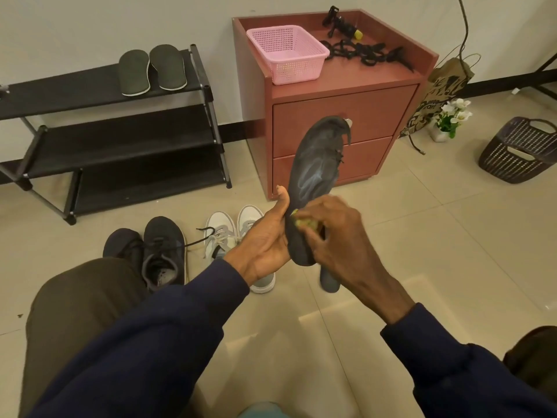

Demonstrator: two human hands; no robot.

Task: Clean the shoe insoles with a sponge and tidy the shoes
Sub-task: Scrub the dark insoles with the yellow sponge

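Observation:
My left hand (265,236) grips the heel end of a dark insole (316,164) that stands upright in the middle of the view, with pale wet streaks on its face. My right hand (334,233) pinches a yellow-green sponge (304,223) and presses it against the insole's lower part. Another dark insole (330,280) shows below my right hand, on the tiled floor. A pair of dark sneakers (156,251) and a pair of white sneakers (229,233) stand on the floor behind my left arm. Two grey insoles (150,70) lie on the top shelf of the black shoe rack (99,122).
A red-brown bedside cabinet (343,122) stands behind the insole, with a pink basket (289,54) and black laces (361,52) on top. At right are a paper bag (443,92), a small flower pot (450,119) and a dark woven basket (521,149).

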